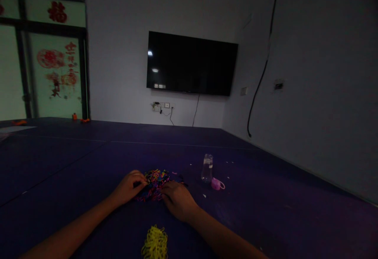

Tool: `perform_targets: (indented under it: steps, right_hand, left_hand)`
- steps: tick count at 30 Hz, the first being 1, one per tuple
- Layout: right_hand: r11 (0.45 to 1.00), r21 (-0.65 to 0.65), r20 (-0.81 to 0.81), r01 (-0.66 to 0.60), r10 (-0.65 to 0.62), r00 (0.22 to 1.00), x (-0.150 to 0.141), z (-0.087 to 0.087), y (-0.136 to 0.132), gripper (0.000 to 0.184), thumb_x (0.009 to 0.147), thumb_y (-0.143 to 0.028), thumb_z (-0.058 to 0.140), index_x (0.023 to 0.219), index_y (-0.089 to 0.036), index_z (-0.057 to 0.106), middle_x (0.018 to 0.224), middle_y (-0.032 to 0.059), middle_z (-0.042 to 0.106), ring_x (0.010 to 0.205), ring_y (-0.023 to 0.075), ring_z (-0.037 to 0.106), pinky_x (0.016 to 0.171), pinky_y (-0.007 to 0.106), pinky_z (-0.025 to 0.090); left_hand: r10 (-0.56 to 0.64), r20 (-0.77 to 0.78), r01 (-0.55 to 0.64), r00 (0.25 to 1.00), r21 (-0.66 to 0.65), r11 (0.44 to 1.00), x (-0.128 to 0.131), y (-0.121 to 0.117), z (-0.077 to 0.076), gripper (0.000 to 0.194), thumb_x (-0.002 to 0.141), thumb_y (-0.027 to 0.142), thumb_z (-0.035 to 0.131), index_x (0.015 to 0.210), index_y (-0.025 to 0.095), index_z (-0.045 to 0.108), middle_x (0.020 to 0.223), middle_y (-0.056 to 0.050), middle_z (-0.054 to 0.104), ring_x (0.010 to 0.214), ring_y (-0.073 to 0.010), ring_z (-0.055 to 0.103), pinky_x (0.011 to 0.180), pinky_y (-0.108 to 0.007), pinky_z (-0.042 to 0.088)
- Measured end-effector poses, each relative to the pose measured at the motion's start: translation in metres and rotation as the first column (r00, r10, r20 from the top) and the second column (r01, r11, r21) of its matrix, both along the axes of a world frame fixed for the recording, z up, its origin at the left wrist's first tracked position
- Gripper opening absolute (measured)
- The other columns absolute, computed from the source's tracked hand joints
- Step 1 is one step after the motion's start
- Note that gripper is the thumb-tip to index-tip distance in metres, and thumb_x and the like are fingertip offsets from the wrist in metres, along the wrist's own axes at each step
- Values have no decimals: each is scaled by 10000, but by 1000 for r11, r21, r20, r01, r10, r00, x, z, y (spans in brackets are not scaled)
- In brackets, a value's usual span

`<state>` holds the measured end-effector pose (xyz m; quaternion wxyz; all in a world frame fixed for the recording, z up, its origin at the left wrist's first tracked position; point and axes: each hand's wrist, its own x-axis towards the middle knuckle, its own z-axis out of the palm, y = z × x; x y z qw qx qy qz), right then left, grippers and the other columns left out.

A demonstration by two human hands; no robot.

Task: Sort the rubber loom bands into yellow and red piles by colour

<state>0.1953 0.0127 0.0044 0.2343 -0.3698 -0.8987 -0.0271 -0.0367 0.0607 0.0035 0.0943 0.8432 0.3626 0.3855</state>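
Multicoloured loop pile [156, 182]: tangled, loosely heaped, left of clear bottle [207, 170]. Yellow loop pile [155, 244]: bunched, left of clear bottle, nearer camera.

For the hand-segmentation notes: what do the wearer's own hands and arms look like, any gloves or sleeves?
Left hand and right hand are ungloved. Both forearms are uncovered up to the picture's edge, no sleeves, watch or bracelet visible. Too dim to rule out small rings.

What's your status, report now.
Left hand at mixed loops' left edge; right hand at right edge. Yellow loops apart, nearer. Bottle, pink lid to the right, not between hands.
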Motion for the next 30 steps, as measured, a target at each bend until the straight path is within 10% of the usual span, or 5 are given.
perform_targets:
  steps: [30]
  right_hand:
    - [1000, 8, 22, 26, -26, 999, -1, -3, 3, 219, 880, -164, 433, 967, -175, 634, 980, 65, 652, 957, 184, 571, 844, 282, 408]
  left_hand:
    - [-5, -65, 3, 998, -27, 1000, 0, 6, -5, 209, 830, 240, 522, 811, 243, 731, 860, -40, 719, 874, -207, 604, 810, -340, 453]
